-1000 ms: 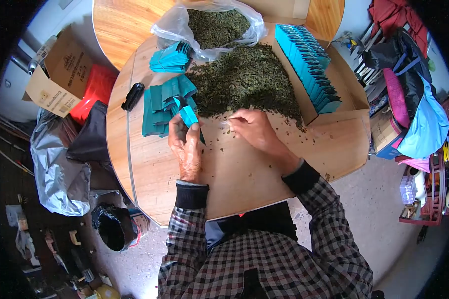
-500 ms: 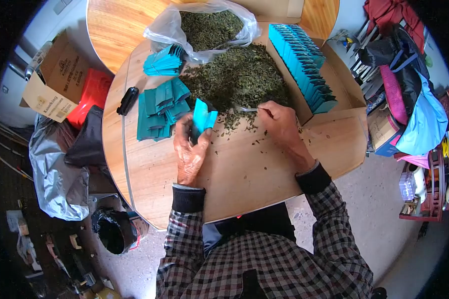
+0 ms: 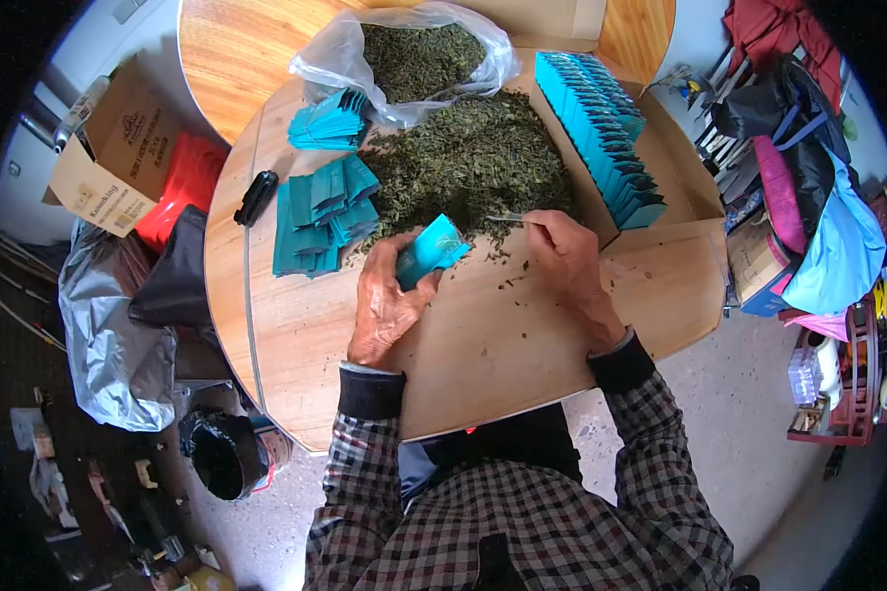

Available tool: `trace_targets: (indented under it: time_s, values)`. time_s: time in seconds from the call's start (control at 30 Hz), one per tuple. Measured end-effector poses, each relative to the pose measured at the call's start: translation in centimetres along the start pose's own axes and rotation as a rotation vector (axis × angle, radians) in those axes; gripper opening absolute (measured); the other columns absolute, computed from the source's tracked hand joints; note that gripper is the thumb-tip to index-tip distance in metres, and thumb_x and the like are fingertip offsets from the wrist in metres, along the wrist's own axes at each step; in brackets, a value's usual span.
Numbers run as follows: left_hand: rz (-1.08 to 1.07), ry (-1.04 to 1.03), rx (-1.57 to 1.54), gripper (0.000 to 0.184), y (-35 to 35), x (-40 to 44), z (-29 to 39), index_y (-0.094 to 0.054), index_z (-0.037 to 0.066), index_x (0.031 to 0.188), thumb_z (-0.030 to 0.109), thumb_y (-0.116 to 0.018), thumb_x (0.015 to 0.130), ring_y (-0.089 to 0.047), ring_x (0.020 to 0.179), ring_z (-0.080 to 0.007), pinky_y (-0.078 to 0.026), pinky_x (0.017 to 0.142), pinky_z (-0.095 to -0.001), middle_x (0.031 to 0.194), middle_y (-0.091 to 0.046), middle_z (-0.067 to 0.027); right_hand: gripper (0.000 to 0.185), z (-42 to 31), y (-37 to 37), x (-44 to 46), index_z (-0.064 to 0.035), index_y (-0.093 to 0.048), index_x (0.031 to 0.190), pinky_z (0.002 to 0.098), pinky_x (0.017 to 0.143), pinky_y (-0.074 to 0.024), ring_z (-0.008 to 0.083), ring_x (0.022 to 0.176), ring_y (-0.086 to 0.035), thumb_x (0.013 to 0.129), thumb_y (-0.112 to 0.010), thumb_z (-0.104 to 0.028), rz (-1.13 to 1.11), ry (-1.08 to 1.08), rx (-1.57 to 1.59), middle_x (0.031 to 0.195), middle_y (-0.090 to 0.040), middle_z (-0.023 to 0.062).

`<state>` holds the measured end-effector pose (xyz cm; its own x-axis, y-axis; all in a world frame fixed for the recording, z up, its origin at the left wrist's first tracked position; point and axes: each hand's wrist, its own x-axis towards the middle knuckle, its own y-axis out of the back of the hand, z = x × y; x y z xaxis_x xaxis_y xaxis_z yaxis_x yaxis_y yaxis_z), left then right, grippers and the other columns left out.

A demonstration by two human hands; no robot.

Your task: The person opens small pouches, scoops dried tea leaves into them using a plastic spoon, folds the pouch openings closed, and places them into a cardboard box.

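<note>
My left hand [image 3: 384,303] is closed around a teal sachet [image 3: 432,251], which leans to the right with its top end toward the leaf pile. Between the fingers of my right hand [image 3: 568,258] is the handle of a small spoon [image 3: 504,217], its tip at the near edge of the dried leaves [image 3: 473,163]. Whether the spoon carries any leaves is too small to tell. Left of the pile lie overlapping flat teal sachets [image 3: 315,217], with a stacked bundle of sachets [image 3: 327,122] behind them.
A clear plastic bag [image 3: 323,61] of leaves stands at the back. On the right, a cardboard box [image 3: 688,189] holds a row of upright sachets [image 3: 601,138]. A black object [image 3: 255,197] lies near the left edge of the wooden table [image 3: 306,360]. A black-lined bin [image 3: 222,455] is on the floor.
The sachet in my left hand has shifted right and tilted toward the spoon. My right hand has moved slightly right with the spoon, whose tip has left its earlier spot in the leaves.
</note>
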<state>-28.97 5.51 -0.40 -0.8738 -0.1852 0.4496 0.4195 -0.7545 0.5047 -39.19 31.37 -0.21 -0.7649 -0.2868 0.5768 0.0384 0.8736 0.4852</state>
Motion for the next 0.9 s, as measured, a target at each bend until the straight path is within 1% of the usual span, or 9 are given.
trace_targets:
  time_s: [0.03, 0.1, 0.17, 0.4, 0.5, 0.57, 0.67, 0.83, 0.9]
  values:
    - [0.003, 0.002, 0.000, 0.048, -0.1, 0.0, -0.1, -0.065, 0.000, 0.126, 0.013, -0.079, 0.082, -0.071, 0.100, -0.0283, -0.056, 0.090, -0.0395, 0.111, -0.073, -0.0174, 0.015, -0.4, 0.5, 0.0, -0.0011, -0.072, 0.112, 0.0413, 0.079, -0.0590, 0.0364, 0.093, -0.074, 0.099, -0.067, -0.008, 0.005, -0.028, -0.013, 0.106, -0.074, 0.0200]
    - [0.003, -0.020, -0.005, 0.049, -0.2, 0.1, -0.3, -0.066, 0.001, 0.126, 0.012, -0.080, 0.081, -0.071, 0.103, -0.0335, -0.056, 0.092, -0.0413, 0.114, -0.072, -0.0193, 0.015, -1.0, 1.1, 0.0, -0.0012, -0.072, 0.112, 0.0400, 0.078, -0.0588, 0.0353, 0.090, -0.074, 0.099, -0.067, -0.008, 0.002, -0.054, -0.021, 0.105, -0.075, 0.0196]
    - [0.009, -0.025, 0.010, 0.049, -0.2, 0.0, -0.2, -0.066, 0.001, 0.126, 0.012, -0.081, 0.081, -0.071, 0.105, -0.0353, -0.056, 0.092, -0.0423, 0.115, -0.072, -0.0198, 0.016, -1.4, 1.5, -0.2, -0.0021, -0.074, 0.113, 0.0285, 0.072, -0.0545, 0.0136, 0.079, -0.068, 0.098, -0.070, -0.003, 0.008, -0.128, -0.027, 0.093, -0.074, 0.0109]
    - [0.003, -0.078, 0.049, 0.048, -0.2, 0.3, -0.3, -0.067, 0.002, 0.125, 0.012, -0.082, 0.080, -0.070, 0.106, -0.0396, -0.055, 0.093, -0.0451, 0.116, -0.071, -0.0214, 0.016, -3.6, 2.3, -0.8, -0.0015, -0.074, 0.114, 0.0286, 0.073, -0.0543, 0.0143, 0.079, -0.068, 0.099, -0.069, -0.004, -0.042, -0.089, -0.022, 0.096, -0.075, 0.0106]
    - [-0.001, -0.058, 0.033, 0.049, -0.2, 0.3, -0.1, -0.067, 0.002, 0.125, 0.011, -0.083, 0.080, -0.069, 0.106, -0.0402, -0.055, 0.093, -0.0453, 0.116, -0.072, -0.0210, 0.016, -4.2, 2.2, -0.8, -0.0021, -0.073, 0.114, 0.0308, 0.073, -0.0559, 0.0193, 0.081, -0.071, 0.098, -0.070, -0.003, -0.086, -0.017, -0.008, 0.098, -0.075, 0.0122]
    - [0.002, -0.052, 0.038, 0.049, -0.2, 0.3, -0.1, -0.067, 0.002, 0.125, 0.011, -0.083, 0.079, -0.069, 0.106, -0.0404, -0.055, 0.093, -0.0456, 0.115, -0.072, -0.0208, 0.016, -4.2, 2.1, -0.8, -0.0026, -0.073, 0.112, 0.0340, 0.074, -0.0575, 0.0264, 0.084, -0.074, 0.096, -0.070, -0.001, -0.080, 0.100, -0.101, 0.102, -0.075, 0.0149]
    - [0.017, -0.084, 0.050, 0.050, -0.5, 0.3, -0.4, -0.067, 0.002, 0.125, 0.011, -0.084, 0.079, -0.068, 0.106, -0.0406, -0.056, 0.092, -0.0464, 0.114, -0.071, -0.0209, 0.015, -4.6, 2.2, -0.5, -0.0026, -0.072, 0.110, 0.0359, 0.075, -0.0582, 0.0318, 0.087, -0.074, 0.095, -0.071, 0.000, -0.102, 0.127, -0.106, 0.103, -0.075, 0.0167]
    - [0.015, -0.125, 0.087, 0.050, -0.6, 0.3, -0.7, -0.067, 0.002, 0.126, 0.012, -0.084, 0.079, -0.068, 0.106, -0.0411, -0.056, 0.091, -0.0479, 0.114, -0.071, -0.0214, 0.014, -4.4, 2.4, -0.4, -0.0024, -0.072, 0.108, 0.0358, 0.074, -0.0579, 0.0321, 0.086, -0.074, 0.095, -0.071, 0.001, -0.129, 0.134, -0.119, 0.102, -0.074, 0.0169]
    - [0.002, -0.121, 0.087, 0.052, -0.7, 0.2, -0.6, -0.066, 0.000, 0.124, 0.015, -0.085, 0.078, -0.067, 0.107, -0.0427, -0.055, 0.093, -0.0515, 0.112, -0.070, -0.0207, 0.013, -4.4, 2.4, -0.5, -0.0024, -0.072, 0.107, 0.0357, 0.074, -0.0577, 0.0322, 0.086, -0.074, 0.094, -0.071, 0.001, -0.162, 0.129, -0.134, 0.101, -0.074, 0.0170]
